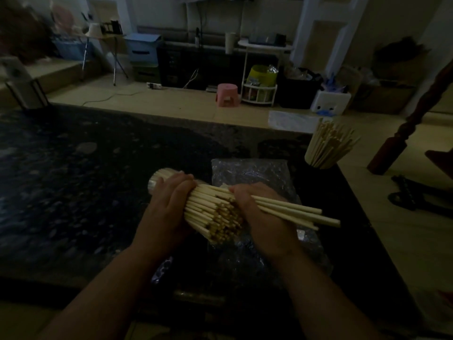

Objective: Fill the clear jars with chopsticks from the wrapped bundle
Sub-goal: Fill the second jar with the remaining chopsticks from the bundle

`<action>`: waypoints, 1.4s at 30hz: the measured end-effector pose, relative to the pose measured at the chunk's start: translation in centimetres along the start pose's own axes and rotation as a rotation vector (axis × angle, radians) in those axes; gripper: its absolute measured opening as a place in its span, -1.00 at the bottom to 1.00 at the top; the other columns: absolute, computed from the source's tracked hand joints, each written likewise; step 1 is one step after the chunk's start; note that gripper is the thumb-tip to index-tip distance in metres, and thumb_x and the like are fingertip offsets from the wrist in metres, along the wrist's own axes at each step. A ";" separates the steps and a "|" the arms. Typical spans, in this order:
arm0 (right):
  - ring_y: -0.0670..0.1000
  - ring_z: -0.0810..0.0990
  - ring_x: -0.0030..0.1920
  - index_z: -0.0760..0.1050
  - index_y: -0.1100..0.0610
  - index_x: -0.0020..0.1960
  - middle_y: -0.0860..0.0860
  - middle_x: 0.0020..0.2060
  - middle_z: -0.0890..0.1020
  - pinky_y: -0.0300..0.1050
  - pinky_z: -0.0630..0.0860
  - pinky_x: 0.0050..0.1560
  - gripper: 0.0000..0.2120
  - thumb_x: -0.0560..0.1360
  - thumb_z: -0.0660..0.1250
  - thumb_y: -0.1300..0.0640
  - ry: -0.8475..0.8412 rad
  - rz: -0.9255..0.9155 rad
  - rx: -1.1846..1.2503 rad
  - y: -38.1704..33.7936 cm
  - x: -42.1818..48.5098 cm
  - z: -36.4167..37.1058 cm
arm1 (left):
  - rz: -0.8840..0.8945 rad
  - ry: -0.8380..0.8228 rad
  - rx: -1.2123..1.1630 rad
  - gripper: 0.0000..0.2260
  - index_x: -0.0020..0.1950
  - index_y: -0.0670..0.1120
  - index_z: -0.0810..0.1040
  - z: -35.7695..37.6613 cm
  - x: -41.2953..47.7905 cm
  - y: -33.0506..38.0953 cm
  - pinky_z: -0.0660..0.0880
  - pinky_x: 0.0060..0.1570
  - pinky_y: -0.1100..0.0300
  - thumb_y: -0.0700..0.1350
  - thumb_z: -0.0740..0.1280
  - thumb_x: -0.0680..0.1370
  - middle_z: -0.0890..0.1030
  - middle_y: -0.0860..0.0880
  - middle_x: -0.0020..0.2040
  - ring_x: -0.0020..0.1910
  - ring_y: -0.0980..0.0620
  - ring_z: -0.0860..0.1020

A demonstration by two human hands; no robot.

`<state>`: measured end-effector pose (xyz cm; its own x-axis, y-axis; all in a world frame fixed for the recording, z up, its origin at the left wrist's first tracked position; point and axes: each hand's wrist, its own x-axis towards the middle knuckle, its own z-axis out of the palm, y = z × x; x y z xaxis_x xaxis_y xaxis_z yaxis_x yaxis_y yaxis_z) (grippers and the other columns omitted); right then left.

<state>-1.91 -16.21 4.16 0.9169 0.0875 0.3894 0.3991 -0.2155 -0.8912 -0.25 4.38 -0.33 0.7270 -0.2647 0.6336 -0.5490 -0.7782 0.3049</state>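
A dark speckled tabletop carries a crinkled sheet of plastic wrap, above which a person holds a thick bundle of chopsticks. The left hand has its fingers curled over the bundle; the right hand grasps several chopsticks jutting out to the right. A clear jar, packed with upright chopsticks, stands near the tabletop's far right edge.
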 end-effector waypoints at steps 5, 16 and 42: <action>-0.12 0.62 0.06 0.62 -0.06 0.05 -0.06 0.05 0.64 -0.18 0.54 0.07 -0.73 0.54 0.17 -0.06 -0.100 0.154 0.175 -0.2 -0.2 0.7 | 0.008 -0.042 -0.007 -0.40 0.34 -0.12 0.35 0.2 0.4 0.4 0.32 0.29 -0.35 0.13 0.34 0.39 0.42 -0.16 0.35 0.38 -0.15 0.37; -0.16 0.61 0.03 0.50 -0.05 0.13 -0.05 0.06 0.58 -0.23 0.56 0.02 -0.69 0.47 0.22 -0.16 -0.160 0.200 0.266 -0.1 0.0 0.8 | 0.006 -0.040 -0.045 -0.41 0.33 -0.11 0.35 0.0 0.7 0.6 0.39 0.27 -0.28 0.11 0.37 0.39 0.44 -0.16 0.33 0.37 -0.14 0.38; -0.04 0.55 -0.02 0.57 0.15 0.02 -0.01 -0.05 0.56 -0.13 0.49 0.00 -0.68 0.60 0.09 0.02 0.467 -0.249 -0.198 -0.1 -0.5 0.4 | -0.132 0.006 -0.011 -0.23 0.33 -0.11 0.32 0.4 0.7 -0.2 0.45 0.17 -0.21 -0.16 0.63 0.22 0.45 -0.23 0.31 0.24 -0.24 0.46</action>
<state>-2.35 -15.86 3.96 0.6772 -0.2706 0.6842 0.5531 -0.4260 -0.7159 0.59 4.14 -0.24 0.7906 -0.1569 0.5919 -0.4532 -0.8000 0.3933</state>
